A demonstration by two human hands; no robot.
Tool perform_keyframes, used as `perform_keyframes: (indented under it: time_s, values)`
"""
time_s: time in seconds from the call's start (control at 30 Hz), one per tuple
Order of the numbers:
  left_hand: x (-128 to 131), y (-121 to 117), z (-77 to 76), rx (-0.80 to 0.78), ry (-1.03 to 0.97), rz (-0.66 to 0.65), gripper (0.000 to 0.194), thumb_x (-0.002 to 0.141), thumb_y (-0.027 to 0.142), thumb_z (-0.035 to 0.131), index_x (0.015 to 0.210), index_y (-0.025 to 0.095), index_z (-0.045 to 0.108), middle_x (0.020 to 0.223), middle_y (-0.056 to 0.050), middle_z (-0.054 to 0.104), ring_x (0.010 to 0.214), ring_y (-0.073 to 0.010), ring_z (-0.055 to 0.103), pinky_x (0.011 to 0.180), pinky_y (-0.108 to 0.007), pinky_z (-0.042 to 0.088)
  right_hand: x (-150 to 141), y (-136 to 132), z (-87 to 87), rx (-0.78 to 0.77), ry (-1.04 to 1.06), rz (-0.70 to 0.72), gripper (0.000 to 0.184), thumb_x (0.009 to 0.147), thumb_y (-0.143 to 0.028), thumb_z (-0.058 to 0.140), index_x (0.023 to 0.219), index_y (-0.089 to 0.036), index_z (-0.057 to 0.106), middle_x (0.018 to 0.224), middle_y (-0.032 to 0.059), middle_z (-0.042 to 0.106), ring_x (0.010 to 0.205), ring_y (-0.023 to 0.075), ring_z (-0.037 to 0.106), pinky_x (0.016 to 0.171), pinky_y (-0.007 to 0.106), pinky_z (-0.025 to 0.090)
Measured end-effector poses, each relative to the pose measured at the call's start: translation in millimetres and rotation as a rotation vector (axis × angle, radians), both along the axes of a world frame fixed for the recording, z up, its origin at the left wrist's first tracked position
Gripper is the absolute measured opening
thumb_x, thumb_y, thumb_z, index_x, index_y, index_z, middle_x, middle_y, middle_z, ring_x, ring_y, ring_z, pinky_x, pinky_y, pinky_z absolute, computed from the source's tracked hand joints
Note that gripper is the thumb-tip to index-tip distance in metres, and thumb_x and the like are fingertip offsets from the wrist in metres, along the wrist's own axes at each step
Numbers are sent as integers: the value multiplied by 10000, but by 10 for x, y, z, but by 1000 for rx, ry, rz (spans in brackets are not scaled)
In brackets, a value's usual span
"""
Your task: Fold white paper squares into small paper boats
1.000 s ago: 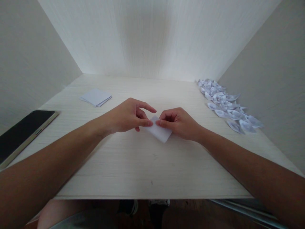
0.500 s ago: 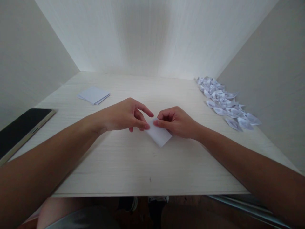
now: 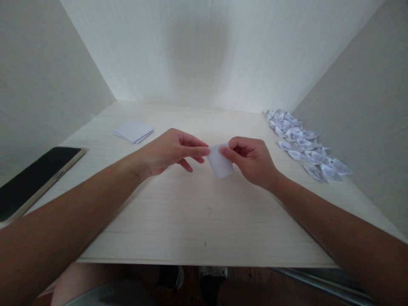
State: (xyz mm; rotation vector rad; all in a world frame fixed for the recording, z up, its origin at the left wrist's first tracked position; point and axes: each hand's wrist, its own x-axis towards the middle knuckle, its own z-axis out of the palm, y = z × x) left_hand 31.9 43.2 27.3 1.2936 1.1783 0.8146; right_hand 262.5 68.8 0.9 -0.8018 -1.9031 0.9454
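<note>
A white paper is pinched by the left hand, lower fingers spread, and the right hand, fingers curled. It is held over the bench.

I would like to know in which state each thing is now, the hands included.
Paper: held from both sides.
Left hand: grip closed on the paper's corner.
Right hand: grip closed on the paper, fingers curled.
Stack: lying flat, edges not aligned.
Phone: lying face up, screen dark.
Folded pieces: crowded together, some overlapping.
</note>
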Motion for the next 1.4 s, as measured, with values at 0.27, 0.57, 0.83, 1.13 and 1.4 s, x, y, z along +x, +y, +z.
perform_keyframes:
  time_s: [0.27,0.57,0.83,1.13,1.4]
  values:
    - [101,-48,-80,182,-62,49,110,767,237,833,719,154,779,734,-52,760,671,-141,673,477,-193,542,-57,-43,-2,-21,77,20,331,884,-367,756,662,-176,603,606,-41,509,557,85,417,496,238,314]
    - [201,-181,44,190,168,19,145,836,183,740,695,154,752,618,-12,672,506,-115,576,425,-237,559,-75,-91,12,-184,-33,52,302,848,-438,783,787,-144,756,703,51,713,617,144,583,545,271,423]
    - [180,-153,-8,73,186,13,177,856,229,741,688,179,767,695,-56,733,552,-127,608,404,-197,480,-65,-79,-27,-158,-38,21,284,828,-413,778,737,-145,755,659,33,688,598,125,537,525,256,384]
    - [145,-133,-44,59,184,13,157,855,261,756,717,193,787,697,-53,733,557,-118,600,400,-180,410,-63,-86,-36,-136,-22,19,267,841,-393,779,735,-149,758,663,23,693,597,117,544,524,247,394]
    - [159,-146,-71,71,156,4,193,798,266,806,627,197,751,646,-36,710,510,-101,543,403,-192,383,-75,-85,-12,-98,22,4,243,839,-373,798,725,-161,761,681,21,719,609,119,569,551,252,425]
